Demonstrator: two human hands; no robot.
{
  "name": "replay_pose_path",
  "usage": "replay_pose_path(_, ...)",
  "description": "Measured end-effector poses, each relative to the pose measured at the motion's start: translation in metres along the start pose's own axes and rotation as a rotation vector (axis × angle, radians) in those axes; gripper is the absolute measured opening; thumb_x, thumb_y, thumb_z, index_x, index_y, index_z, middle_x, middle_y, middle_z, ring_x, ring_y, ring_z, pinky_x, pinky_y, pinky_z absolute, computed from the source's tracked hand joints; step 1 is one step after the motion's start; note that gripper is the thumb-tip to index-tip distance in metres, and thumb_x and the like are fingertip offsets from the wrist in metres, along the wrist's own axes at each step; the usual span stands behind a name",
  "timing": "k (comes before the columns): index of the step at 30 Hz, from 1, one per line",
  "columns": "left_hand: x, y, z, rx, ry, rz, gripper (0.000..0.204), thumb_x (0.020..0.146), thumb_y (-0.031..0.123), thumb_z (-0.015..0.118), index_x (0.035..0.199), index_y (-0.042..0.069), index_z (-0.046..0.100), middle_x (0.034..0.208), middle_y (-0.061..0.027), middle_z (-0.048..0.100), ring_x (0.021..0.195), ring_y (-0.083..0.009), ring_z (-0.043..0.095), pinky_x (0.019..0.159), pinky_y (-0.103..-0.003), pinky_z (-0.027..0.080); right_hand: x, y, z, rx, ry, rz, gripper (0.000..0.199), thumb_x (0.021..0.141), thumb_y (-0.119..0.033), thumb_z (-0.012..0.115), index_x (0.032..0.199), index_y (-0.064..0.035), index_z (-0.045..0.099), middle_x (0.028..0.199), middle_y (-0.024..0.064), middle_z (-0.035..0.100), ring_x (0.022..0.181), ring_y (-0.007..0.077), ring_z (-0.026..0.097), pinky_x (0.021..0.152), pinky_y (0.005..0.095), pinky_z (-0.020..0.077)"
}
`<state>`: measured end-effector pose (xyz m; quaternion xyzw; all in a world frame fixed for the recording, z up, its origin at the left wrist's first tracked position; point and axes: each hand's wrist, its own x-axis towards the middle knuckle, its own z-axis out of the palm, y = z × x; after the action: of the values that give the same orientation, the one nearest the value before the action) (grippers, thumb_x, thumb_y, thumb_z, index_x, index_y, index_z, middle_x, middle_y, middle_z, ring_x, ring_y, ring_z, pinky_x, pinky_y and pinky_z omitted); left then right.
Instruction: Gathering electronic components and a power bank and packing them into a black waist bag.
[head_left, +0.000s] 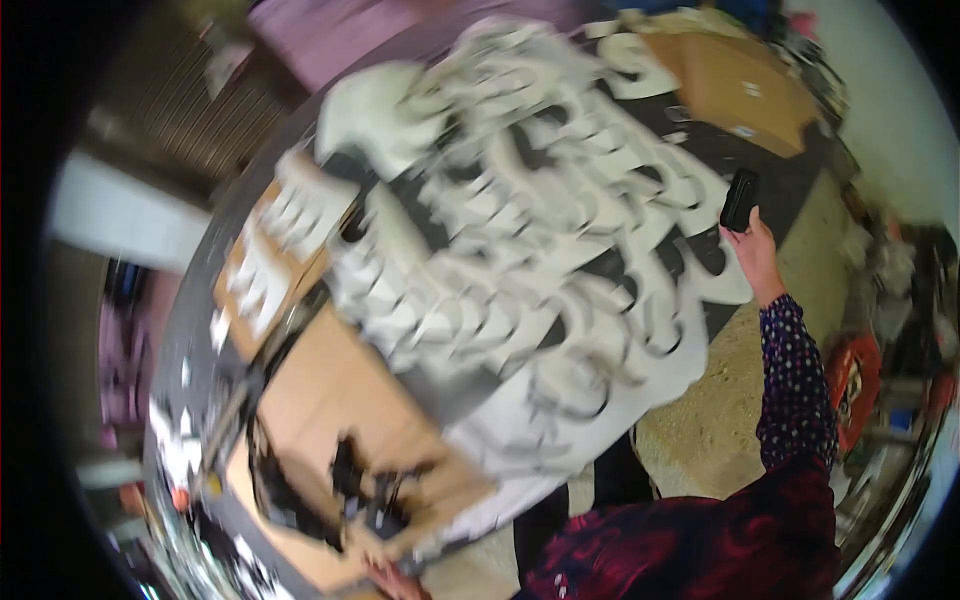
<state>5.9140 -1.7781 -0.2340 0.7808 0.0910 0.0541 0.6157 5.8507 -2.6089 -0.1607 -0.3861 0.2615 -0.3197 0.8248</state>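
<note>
Head view is smeared by motion, so you get shapes more than detail. Your right hand [755,255] is stretched out past a dark sleeve with small pale dots, and its fingers are wrapped around a small black rectangular object [740,200], flat and smooth-looking with rounded corners, held upright just over the far right edge of the table [790,195]. The grip is closed on it, thumb side toward you; how tightly cannot be told through the blur. The dark tabletop is almost covered by a spread of white cut-out pieces [530,230], thin, flat and curved like hooks or crescents, overlapping in rows. A brown cardboard box [740,90], matte and plain, sits at the far end near the black object. Nearer you on the left lies a big flat cardboard sheet [340,400] with dark scraps [370,490] scattered on it, and a smaller cardboard piece carries more white cut-outs. Your left hand [395,580] shows only as a sliver at the lower edge, touching the cardboard's near rim; whether its fingers are spread or curled you cannot tell. The floor [700,420] below is speckled and pale.
</note>
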Motion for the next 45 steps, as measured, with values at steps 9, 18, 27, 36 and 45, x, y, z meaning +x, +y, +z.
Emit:
replay_pose_path(9, -0.063, 0.121, -0.087, 0.081, 0.327, -0.289, 0.039, 0.088, 0.014, 0.055, 0.124, 0.001, 0.047, 0.131, -0.008, 0.045, 0.118, -0.021, 0.044, 0.099, -0.031, 0.034, -0.265, 0.221, 0.362, -0.141, -0.838, 0.74, 0.037, 0.092, -0.027, 0.053, 0.116, 0.0015, 0.051, 0.107, 0.0112, 0.06, 0.097, 0.022, 0.058, 0.087, 0.033, 0.0465)
replay_pose_path(18, -0.022, 0.104, -0.14, 0.152, 0.393, -0.186, 0.04, 0.088, 0.018, 0.057, 0.124, 0.004, 0.048, 0.139, -0.0106, 0.039, 0.118, -0.0234, 0.046, 0.096, -0.032, 0.037, -0.397, 0.371, 0.525, -0.86, -1.112, 0.243, 0.042, 0.085, -0.031, 0.062, 0.109, 0.0038, 0.055, 0.092, 0.0118, 0.06, 0.082, 0.019, 0.056, 0.074, 0.0295, 0.0446)
replay_pose_path(27, 0.139, 0.112, -0.111, 0.752, 0.308, 0.065, 0.054, 0.084, 0.013, 0.059, 0.134, 0.011, 0.039, 0.145, -0.0152, 0.025, 0.129, -0.0337, 0.029, 0.1, -0.046, 0.027, -0.303, 0.416, 0.534, -1.606, -0.964, -0.843, 0.048, 0.082, -0.03, 0.062, 0.117, -0.0004, 0.046, 0.11, 0.0188, 0.052, 0.101, 0.0347, 0.05, 0.085, 0.044, 0.0418)
replay_pose_path(36, 0.137, 0.09, -0.136, 0.623, 0.149, 0.05, 0.076, 0.066, -0.01, 0.049, 0.137, 0.016, 0.036, 0.148, -0.0118, 0.019, 0.129, -0.0325, 0.027, 0.102, -0.047, 0.024, -0.47, 0.327, 0.481, -1.921, -1.156, -0.045, 0.079, 0.074, -0.038, 0.07, 0.131, 0.002, 0.032, 0.122, 0.0218, 0.044, 0.112, 0.036, 0.043, 0.093, 0.0456, 0.0355)
replay_pose_path(45, 0.114, 0.085, -0.163, 0.514, 0.055, 0.241, 0.081, 0.056, -0.02, 0.036, 0.131, 0.01, 0.045, 0.144, -0.0159, 0.028, 0.125, -0.0334, 0.032, 0.106, -0.039, 0.025, -0.494, 0.332, 0.445, -1.882, -1.356, -0.28, 0.089, 0.054, -0.018, 0.081, 0.128, -0.0012, 0.034, 0.129, 0.0165, 0.035, 0.114, 0.0342, 0.038, 0.09, 0.0443, 0.0329)
